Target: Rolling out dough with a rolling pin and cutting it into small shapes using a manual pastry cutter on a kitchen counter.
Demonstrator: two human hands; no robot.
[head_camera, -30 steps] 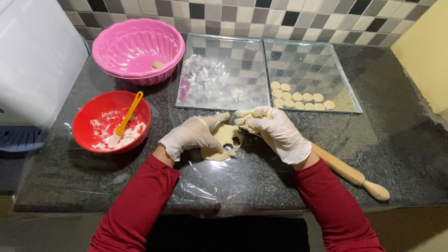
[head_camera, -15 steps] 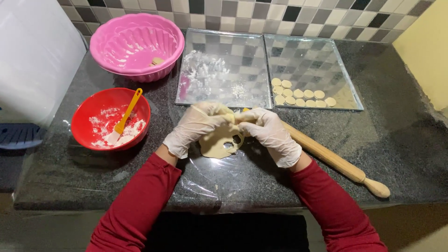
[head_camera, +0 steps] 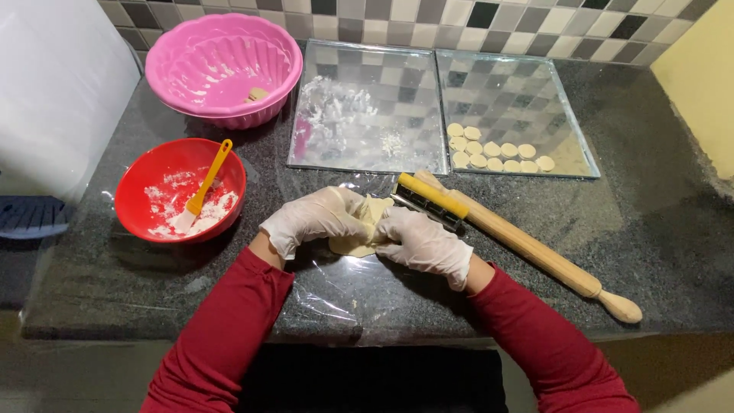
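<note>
Both my hands wear thin white gloves and meet over a pale piece of dough [head_camera: 365, 228] lying on a clear plastic sheet [head_camera: 336, 294]. My left hand [head_camera: 315, 219] curls over the dough's left side. On its right side my right hand [head_camera: 425, 243] presses in, fingers bent onto it. The dough looks folded up between the fingertips, and most of it is hidden under the gloves. Just behind my right hand lie a yellow-and-black tool [head_camera: 432, 200] and a wooden rolling pin [head_camera: 535, 251].
A red bowl [head_camera: 145, 180] holding flour and a yellow-handled spatula [head_camera: 205, 183] sits at left, a pink fluted bowl [head_camera: 223, 67] behind it. Two shiny metal trays stand at the back: one floury [head_camera: 368, 107], one [head_camera: 516, 107] holding several small dough rounds [head_camera: 497, 151]. The counter edge runs just below my forearms.
My hands have closed in from both sides, gathering the flat dough with its cut-out holes into a folded lump. The yellow-and-black tool is now uncovered behind my right hand.
</note>
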